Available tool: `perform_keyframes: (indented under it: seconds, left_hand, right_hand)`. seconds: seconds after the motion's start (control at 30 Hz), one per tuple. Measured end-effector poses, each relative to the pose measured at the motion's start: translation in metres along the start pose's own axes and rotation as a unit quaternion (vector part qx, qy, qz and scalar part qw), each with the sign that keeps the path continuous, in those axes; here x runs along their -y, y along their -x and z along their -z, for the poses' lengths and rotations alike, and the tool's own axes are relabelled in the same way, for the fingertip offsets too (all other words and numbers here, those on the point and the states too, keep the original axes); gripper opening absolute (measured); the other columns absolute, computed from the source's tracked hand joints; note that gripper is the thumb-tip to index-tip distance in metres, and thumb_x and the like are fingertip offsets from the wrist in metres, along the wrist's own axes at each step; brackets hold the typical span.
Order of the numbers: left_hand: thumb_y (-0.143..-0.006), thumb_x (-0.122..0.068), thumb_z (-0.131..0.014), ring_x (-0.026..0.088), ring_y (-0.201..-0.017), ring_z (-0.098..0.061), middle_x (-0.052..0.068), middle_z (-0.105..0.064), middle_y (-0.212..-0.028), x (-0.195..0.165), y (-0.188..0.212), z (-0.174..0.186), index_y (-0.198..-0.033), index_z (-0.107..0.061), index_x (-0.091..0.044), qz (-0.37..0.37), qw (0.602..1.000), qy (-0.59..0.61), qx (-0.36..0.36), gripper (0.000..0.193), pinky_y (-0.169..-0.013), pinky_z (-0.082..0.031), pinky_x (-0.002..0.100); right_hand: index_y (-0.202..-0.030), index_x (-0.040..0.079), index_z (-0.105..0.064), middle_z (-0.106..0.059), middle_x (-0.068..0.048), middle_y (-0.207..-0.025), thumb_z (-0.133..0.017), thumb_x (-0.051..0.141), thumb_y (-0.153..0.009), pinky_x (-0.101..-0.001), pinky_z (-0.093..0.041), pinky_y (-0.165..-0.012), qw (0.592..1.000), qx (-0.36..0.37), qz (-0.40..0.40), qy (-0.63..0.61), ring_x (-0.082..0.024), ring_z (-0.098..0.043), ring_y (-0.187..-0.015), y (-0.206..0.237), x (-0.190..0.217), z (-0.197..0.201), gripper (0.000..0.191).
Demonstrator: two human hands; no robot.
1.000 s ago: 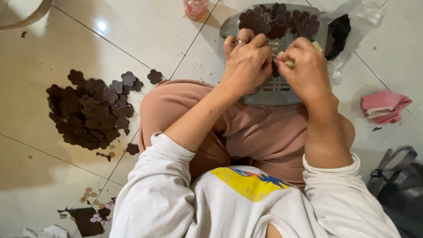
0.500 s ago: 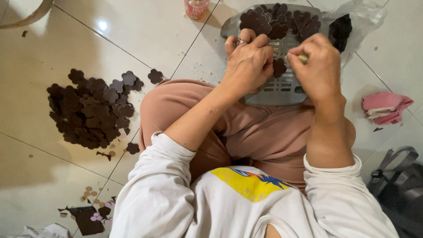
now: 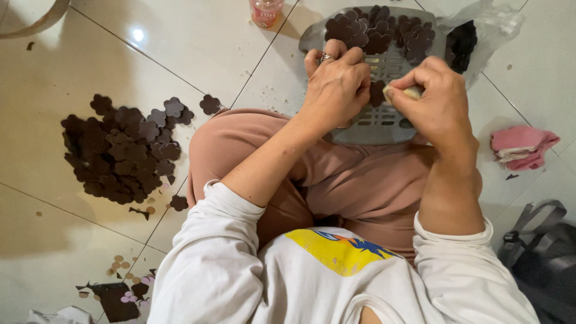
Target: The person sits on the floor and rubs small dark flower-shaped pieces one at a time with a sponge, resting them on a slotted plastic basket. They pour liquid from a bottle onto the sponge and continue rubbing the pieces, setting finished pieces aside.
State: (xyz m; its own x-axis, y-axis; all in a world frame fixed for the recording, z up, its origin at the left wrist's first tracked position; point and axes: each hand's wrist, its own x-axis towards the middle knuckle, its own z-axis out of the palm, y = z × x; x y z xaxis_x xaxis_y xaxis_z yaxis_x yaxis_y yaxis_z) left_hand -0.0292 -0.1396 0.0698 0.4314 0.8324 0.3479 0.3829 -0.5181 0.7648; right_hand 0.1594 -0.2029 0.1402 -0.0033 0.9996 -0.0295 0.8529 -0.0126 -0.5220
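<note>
- Hands meet over the grey tray [image 3: 384,123] that lies on the lap: the left hand [image 3: 337,84] is curled, ring showing, its fingers closed on 1 dark flower piece [image 3: 377,93] that peeks out at its 3 o'clock side.
- Right hand [image 3: 435,99] is pinched shut on a small pale tool [image 3: 413,92], tip pointing toward 9 o'clock and touching or just short of that piece; I cannot tell which.
- Doing this well, as I judge it: keep the piece braced against the tray, press with the tool in short strokes, and keep the left fingertips out of the tool's line.
- More flower pieces [image 3: 378,27] are heaped on the tray's far end, at 12 o'clock from the hands.
- Clear bag [image 3: 480,30] with dark stock lies at 2 o'clock, beside the tray.
- Pink jar [image 3: 266,11] stands at 11 o'clock on the tiled floor [image 3: 180,48].
- Big pile [image 3: 120,150] of the same pieces lies at 9 o'clock, well apart from the hands.
- Pink cloth [image 3: 522,147] sits at 4 o'clock; a grey bag [image 3: 540,258] lies at 5 o'clock.
- Small scraps [image 3: 123,285] dot the floor at 8 o'clock.
</note>
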Motion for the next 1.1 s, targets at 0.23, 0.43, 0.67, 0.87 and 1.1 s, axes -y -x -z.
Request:
perform_keyframes:
  seconds: [0.23,0.43,0.67,0.87,1.1]
  left_hand:
    - [-0.071,-0.009,-0.073,0.031,-0.092,-0.062,0.004,-0.059,-0.086,0.001,0.003,0.000,-0.070,-0.065,-0.011,0.002,1.000,0.004,0.003,0.009,-0.089,-0.033,0.051]
    - [-0.072,-0.011,-0.072,0.030,-0.092,-0.062,0.004,-0.061,-0.087,-0.003,0.004,0.001,-0.070,-0.066,-0.011,0.005,1.000,-0.001,0.011,0.007,-0.091,-0.033,0.052]
    - [-0.076,-0.015,-0.070,0.028,-0.116,-0.056,0.005,-0.057,-0.111,-0.005,0.002,0.006,-0.105,-0.071,-0.012,-0.071,0.996,-0.025,0.052,0.028,-0.107,-0.028,0.052]
    - [-0.072,-0.018,-0.072,0.029,-0.137,-0.036,0.000,-0.054,-0.128,-0.007,0.001,0.008,-0.108,-0.073,-0.022,-0.131,0.984,-0.082,0.088,0.036,-0.115,-0.018,0.059]
    - [-0.080,-0.023,-0.078,0.030,-0.119,-0.055,0.003,-0.058,-0.112,-0.003,0.003,0.000,-0.093,-0.073,-0.013,-0.037,0.997,-0.071,0.008,0.017,-0.112,-0.023,0.059]
  right_hand:
    - [-0.093,0.003,-0.076,-0.062,-0.013,-0.097,-0.080,0.005,-0.087,-0.0446,-0.053,-0.076,0.995,0.028,0.038,0.084,-0.034,-0.066,-0.087,0.005,0.008,-0.034,0.008]
    - [-0.089,0.005,-0.078,-0.065,-0.013,-0.091,-0.081,0.006,-0.076,-0.0433,-0.053,-0.075,0.991,0.123,0.020,0.037,-0.032,-0.066,-0.083,0.005,0.007,-0.016,0.013]
    - [-0.098,-0.002,-0.074,-0.064,-0.003,-0.097,-0.082,0.003,-0.097,-0.0233,-0.055,-0.083,0.950,-0.010,-0.109,-0.293,-0.009,-0.063,-0.091,0.002,-0.021,0.031,0.009]
    - [-0.104,-0.001,-0.073,-0.064,-0.002,-0.103,-0.079,-0.002,-0.098,-0.0227,-0.061,-0.088,0.909,-0.057,-0.096,-0.401,-0.008,-0.066,-0.093,0.002,-0.029,0.024,0.009]
    - [-0.102,-0.001,-0.074,-0.063,0.000,-0.102,-0.080,0.000,-0.096,-0.0211,-0.056,-0.084,0.931,-0.052,-0.096,-0.347,-0.006,-0.064,-0.090,0.001,-0.022,0.022,0.009]
